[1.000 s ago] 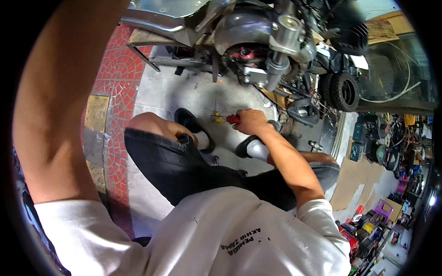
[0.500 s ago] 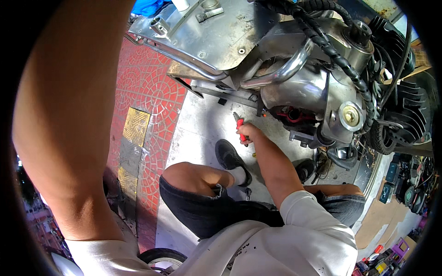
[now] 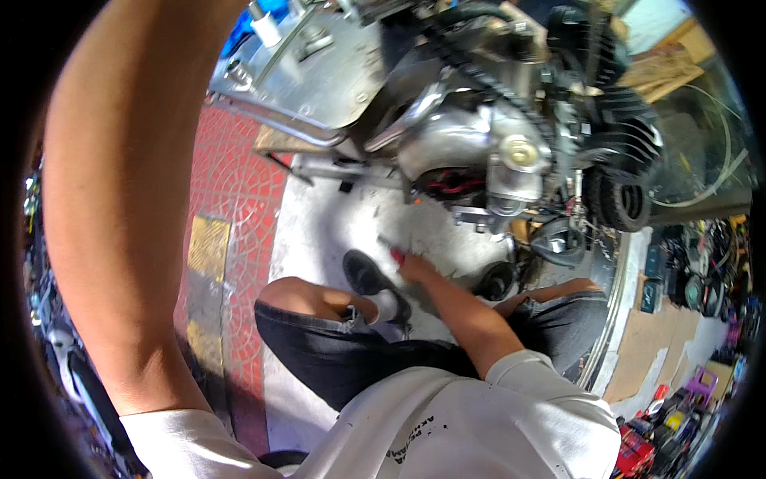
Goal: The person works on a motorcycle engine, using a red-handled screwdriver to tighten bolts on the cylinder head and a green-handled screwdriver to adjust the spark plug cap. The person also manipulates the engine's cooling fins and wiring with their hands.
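My right hand (image 3: 414, 270) is closed round red-handled pliers (image 3: 397, 255), held low over the pale floor between my shoes. Their jaws point away from me and are smeared by motion. My left forearm (image 3: 120, 199) rises along the left side, and its hand is outside the picture. Ahead of the right hand stands a bare-metal vehicle body (image 3: 451, 148), scooter-like, with a red part (image 3: 451, 184) in the dark opening beneath it. The pliers are apart from it.
A metal plate (image 3: 335, 88) with a tube rail at its edge holds a metal socket (image 3: 238, 73) and a white cylinder (image 3: 265, 30). Black-wrapped cables cross the body. A small tyre (image 3: 618, 199) stands at right, beyond it cardboard (image 3: 650, 343) and clutter. Red paving (image 3: 231, 152) lies left.
The view has swung, so the metal body and plate sit further left. My right hand, still holding the pliers, has drawn nearer to me, away from the metal body.
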Demonstrator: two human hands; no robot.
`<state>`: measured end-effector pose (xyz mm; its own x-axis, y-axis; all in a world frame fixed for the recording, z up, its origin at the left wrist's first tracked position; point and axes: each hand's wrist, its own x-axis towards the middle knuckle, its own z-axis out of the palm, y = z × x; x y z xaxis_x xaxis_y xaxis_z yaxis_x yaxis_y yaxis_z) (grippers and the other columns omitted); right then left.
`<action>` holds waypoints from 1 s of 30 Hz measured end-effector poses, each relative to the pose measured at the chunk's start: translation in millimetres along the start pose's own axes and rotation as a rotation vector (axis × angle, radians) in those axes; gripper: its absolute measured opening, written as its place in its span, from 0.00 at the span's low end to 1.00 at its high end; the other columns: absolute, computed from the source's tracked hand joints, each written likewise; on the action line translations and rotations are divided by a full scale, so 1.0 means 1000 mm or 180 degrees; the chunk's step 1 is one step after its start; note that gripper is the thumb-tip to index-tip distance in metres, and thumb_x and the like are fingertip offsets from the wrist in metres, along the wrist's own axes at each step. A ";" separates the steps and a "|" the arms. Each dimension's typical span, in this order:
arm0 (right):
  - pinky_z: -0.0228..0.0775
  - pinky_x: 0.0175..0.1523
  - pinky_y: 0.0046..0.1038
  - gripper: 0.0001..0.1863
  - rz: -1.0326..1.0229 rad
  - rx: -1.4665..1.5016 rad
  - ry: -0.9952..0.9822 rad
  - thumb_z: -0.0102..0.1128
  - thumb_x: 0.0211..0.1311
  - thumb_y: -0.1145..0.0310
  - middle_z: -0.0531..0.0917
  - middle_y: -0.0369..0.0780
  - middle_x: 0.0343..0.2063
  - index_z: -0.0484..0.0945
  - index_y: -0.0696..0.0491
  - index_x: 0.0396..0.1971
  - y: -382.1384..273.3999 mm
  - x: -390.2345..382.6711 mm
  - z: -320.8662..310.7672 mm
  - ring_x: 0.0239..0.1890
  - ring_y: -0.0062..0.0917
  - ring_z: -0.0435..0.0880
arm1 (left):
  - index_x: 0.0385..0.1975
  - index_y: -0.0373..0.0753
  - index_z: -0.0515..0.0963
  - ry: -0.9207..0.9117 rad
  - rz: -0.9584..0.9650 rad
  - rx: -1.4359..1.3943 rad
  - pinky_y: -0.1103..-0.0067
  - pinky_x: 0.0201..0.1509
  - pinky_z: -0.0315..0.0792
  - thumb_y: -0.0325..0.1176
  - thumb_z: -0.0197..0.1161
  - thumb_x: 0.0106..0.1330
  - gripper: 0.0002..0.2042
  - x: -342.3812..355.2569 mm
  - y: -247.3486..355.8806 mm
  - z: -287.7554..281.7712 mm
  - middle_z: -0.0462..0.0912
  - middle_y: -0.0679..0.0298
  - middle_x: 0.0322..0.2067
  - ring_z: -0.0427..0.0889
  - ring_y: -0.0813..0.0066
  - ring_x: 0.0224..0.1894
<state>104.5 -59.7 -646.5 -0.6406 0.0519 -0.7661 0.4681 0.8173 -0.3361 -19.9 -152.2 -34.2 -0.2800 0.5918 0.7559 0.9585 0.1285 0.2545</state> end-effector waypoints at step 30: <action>0.67 0.72 0.34 0.44 -0.2833 0.0395 0.3990 0.85 0.48 0.66 0.81 0.45 0.61 0.76 0.55 0.67 -0.018 -0.391 -0.391 0.66 0.35 0.78 | 0.45 0.32 0.80 0.1260 -0.0634 0.0229 0.69 0.37 0.77 0.35 0.64 0.70 0.12 0.072 0.048 -0.022 0.84 0.55 0.26 0.82 0.69 0.29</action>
<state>108.1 129.7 -126.6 -0.7845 0.0744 0.6156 -0.3249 0.7963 -0.5102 4.7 -121.4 45.8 -0.4449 0.2016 0.8726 0.8812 0.2724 0.3864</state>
